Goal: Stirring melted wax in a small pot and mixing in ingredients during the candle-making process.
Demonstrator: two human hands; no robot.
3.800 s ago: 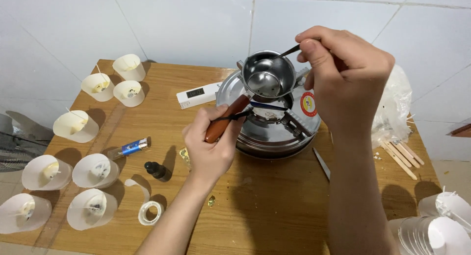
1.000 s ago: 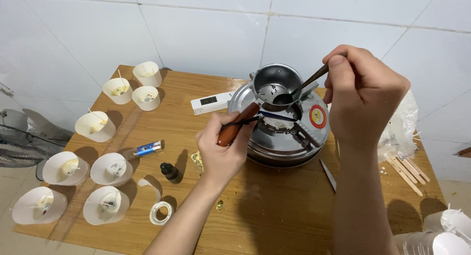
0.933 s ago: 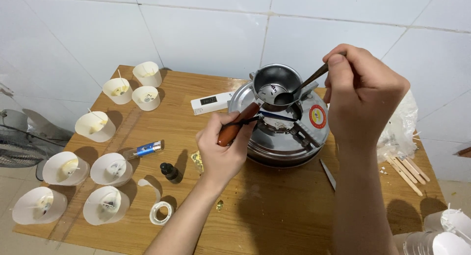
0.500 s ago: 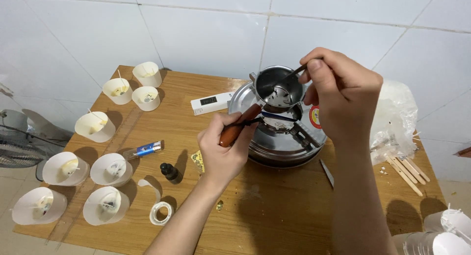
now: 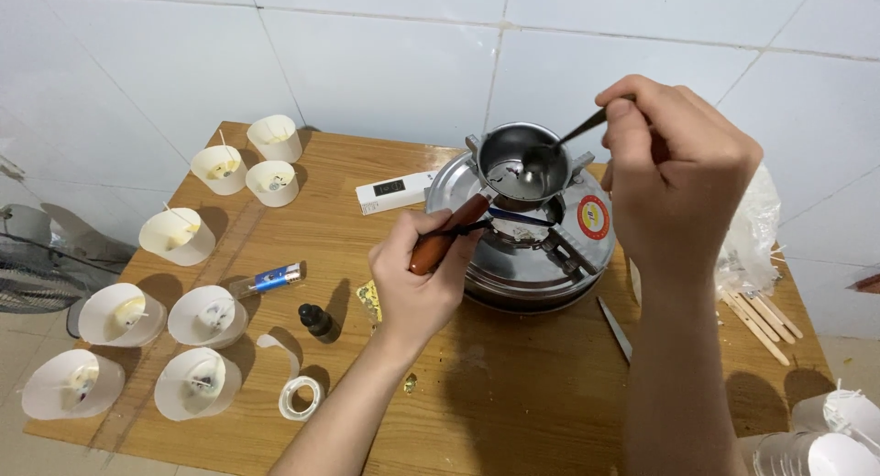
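A small steel melting pot (image 5: pixel 521 161) sits on a round metal stove (image 5: pixel 536 247) at the back of the wooden table (image 5: pixel 513 384). My left hand (image 5: pixel 417 274) grips the pot's brown wooden handle (image 5: pixel 446 233). My right hand (image 5: pixel 678 178) pinches a thin metal spoon (image 5: pixel 568 137), whose bowl dips inside the pot. A dark residue lies at the pot's bottom.
Several white paper cups with wicks (image 5: pixel 197 316) stand along the left side. A blue lighter (image 5: pixel 270 279), a dark dropper bottle (image 5: pixel 316 320) and a tape roll (image 5: pixel 300 398) lie near them. A white thermometer (image 5: pixel 396 190), wooden sticks (image 5: pixel 759 320) and a plastic bag (image 5: pixel 747 233) are also there.
My right hand swung the spoon left across the pot, then back to the right. My left hand kept its grip on the handle.
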